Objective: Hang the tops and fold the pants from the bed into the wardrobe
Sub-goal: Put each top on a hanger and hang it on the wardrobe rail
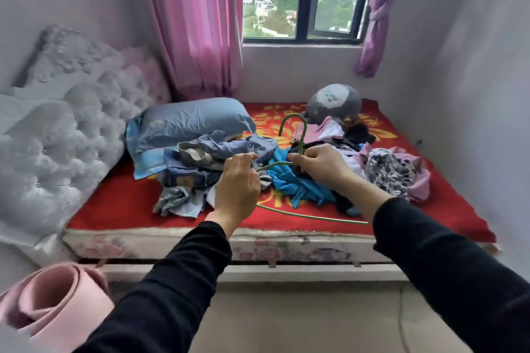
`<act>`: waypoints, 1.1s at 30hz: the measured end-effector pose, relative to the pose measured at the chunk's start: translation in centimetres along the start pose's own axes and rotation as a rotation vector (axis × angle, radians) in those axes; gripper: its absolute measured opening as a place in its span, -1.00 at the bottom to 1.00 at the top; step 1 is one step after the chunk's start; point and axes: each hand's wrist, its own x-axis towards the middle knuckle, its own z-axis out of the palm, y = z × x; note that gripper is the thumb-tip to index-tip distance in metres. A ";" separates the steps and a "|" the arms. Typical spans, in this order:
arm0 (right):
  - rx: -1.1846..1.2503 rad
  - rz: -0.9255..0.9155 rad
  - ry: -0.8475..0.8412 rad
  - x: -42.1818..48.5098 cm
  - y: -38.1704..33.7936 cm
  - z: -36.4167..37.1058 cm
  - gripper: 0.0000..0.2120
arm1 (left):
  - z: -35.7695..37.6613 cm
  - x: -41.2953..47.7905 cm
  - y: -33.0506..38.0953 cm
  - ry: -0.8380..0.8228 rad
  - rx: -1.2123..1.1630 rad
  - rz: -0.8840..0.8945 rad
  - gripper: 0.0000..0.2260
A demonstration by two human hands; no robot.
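A green wire hanger [295,135] is held up over the bed, hook pointing up. My right hand [321,166] grips it at the neck below the hook, and my left hand [238,183] pinches its left arm. Its bottom bar runs low between my forearms. Behind the hanger a pile of clothes lies on the red bedspread [114,203]: a bright blue garment [295,183], jeans and grey-blue pieces [195,175] to the left, a black-and-white patterned piece with pink [393,169] to the right. The wardrobe is out of view.
A blue pillow [195,120] lies at the back left beside a tufted white headboard [71,129]. A grey plush toy [332,103] sits under the window. A rolled pink mat [51,304] stands on the floor at the lower left. Walls close in the bed on the right.
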 end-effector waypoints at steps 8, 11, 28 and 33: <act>-0.015 0.155 0.082 12.4 13.5 -6.2 -0.59 | 17.8 12.1 2.3 -0.184 -0.022 0.044 -0.66; 0.013 0.192 0.110 18.0 18.2 -7.6 -0.61 | 24.8 16.9 1.6 -0.247 -0.055 0.026 -0.66; -0.169 0.502 0.469 39.6 46.4 -19.2 -0.52 | 61.2 30.7 7.2 -0.486 -0.091 -0.101 -0.65; -0.080 0.501 0.451 44.1 56.6 -21.0 -0.56 | 72.5 29.9 9.8 -0.569 -0.013 -0.136 -0.85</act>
